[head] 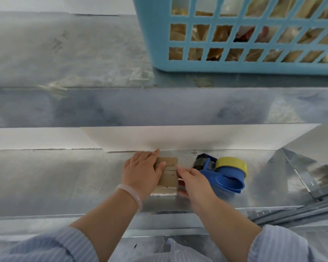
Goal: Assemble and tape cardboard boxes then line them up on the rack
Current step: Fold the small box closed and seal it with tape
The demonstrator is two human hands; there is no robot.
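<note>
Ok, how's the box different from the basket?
The box is small, brown, solid cardboard; the basket is large, blue plastic with lattice walls. The box sits on the lower shelf, touched by the left hand and right hand; the basket stands on the upper shelf, untouched. Both rest on the metal rack.

A: What sort of place are you in?
B: A packing or stock room, I'd say — I'm facing a sheet-metal rack [64, 178], a blue plastic basket [235, 67] of bagged goods [221, 33] on its upper shelf, a blue tape dispenser [226, 178] on the lower one.
</note>
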